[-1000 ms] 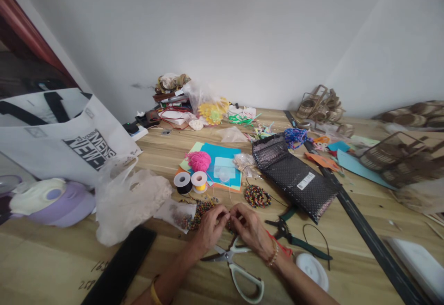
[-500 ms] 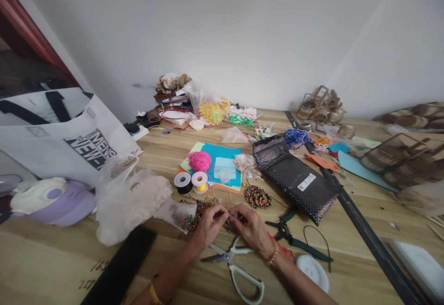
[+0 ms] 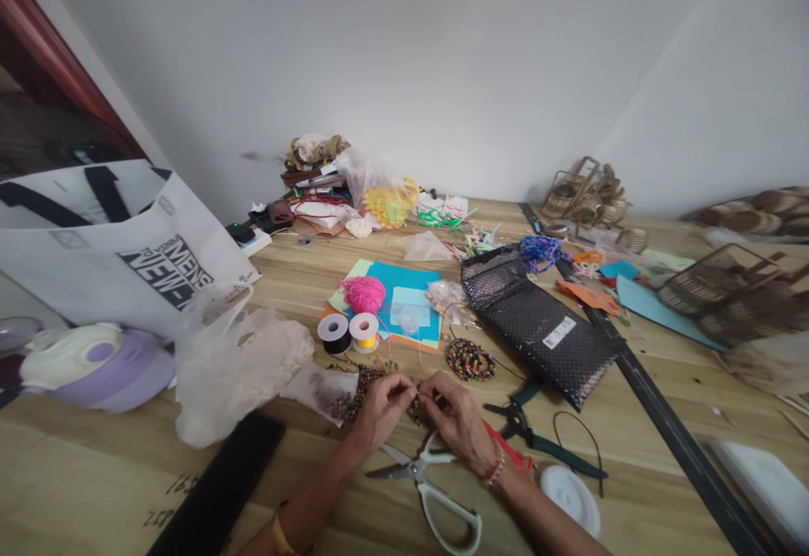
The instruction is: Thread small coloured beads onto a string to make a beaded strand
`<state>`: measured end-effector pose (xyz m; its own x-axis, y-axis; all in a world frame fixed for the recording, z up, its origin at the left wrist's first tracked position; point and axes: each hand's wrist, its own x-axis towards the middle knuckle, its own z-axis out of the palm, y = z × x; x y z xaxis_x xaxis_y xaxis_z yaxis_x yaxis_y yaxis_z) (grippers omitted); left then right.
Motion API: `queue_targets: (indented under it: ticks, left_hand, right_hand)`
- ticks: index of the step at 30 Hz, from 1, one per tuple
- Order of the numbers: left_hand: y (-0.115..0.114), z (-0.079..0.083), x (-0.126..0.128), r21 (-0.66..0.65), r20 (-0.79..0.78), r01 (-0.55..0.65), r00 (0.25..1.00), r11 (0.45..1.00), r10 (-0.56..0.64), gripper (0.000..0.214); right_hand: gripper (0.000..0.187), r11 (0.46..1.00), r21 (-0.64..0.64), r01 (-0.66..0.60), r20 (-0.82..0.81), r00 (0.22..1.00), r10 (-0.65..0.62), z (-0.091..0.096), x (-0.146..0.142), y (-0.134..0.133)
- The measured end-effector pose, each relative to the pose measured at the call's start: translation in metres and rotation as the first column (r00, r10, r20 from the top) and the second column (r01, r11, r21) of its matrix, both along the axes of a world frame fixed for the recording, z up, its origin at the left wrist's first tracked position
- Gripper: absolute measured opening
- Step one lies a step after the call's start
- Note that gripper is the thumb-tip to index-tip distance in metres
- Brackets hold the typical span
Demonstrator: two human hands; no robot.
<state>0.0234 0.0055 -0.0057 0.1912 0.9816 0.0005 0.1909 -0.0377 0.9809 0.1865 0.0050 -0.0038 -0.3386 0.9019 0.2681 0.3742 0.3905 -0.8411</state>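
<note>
My left hand and my right hand meet at the near middle of the wooden table, fingertips pinched together on a string of small coloured beads. The thread itself is too fine to make out. A heap of the same beads lies just left of my left hand, and a coiled bead bracelet lies beyond my right hand. White-handled scissors rest on the table under my wrists.
Black and yellow thread spools, a pink yarn ball and coloured paper sheets lie ahead. Right: green pliers, a black padded envelope, a white lid, woven baskets. Left: plastic bag, tote bag.
Both hands stay pinched on the beads, with only slight finger movement. The view has barely shifted.
</note>
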Motion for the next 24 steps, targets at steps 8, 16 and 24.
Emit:
queue_targets:
  ticks: [8, 16, 24]
  left_hand:
    - [-0.001, 0.0, 0.003, 0.06, -0.024, -0.06, 0.998, 0.996, 0.062, 0.014]
    - [-0.009, -0.001, 0.007, 0.463, -0.253, -0.07, 0.945, 0.884, 0.208, 0.01]
    - [-0.009, -0.006, 0.004, 0.537, -0.377, 0.011, 0.897, 0.844, 0.228, 0.017]
  right_hand:
    - [0.017, 1.0, -0.022, 0.022, -0.026, 0.999, -0.022, -0.002, -0.002, -0.001]
    - [0.016, 0.975, -0.215, 0.053, -0.085, 0.994, -0.073, -0.004, -0.001, 0.002]
    - [0.016, 0.979, -0.198, 0.046, -0.105, 0.992, -0.068, -0.002, -0.003, 0.001]
